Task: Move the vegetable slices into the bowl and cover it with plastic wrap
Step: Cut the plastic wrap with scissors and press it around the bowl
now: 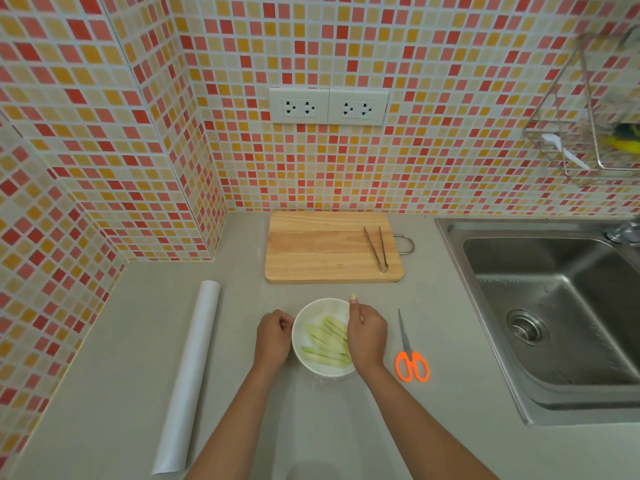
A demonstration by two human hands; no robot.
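Observation:
A white bowl (313, 365) stands on the grey counter in front of me, with several pale green vegetable slices (325, 341) lying in it. A thin clear sheet of plastic wrap (311, 403) lies over the bowl and trails down toward me. My left hand (273, 336) is curled against the bowl's left rim, pinching the wrap there. My right hand (367, 336) lies over the bowl's right rim with its fingers curled on the wrap. The roll of plastic wrap (188, 375) lies to the left of the bowl.
Orange-handled scissors (410, 358) lie right of the bowl. A wooden cutting board (322, 251) with metal tongs (377, 249) on it sits at the back by the tiled wall. A steel sink (554, 306) fills the right side; a wire rack (588, 133) hangs above it.

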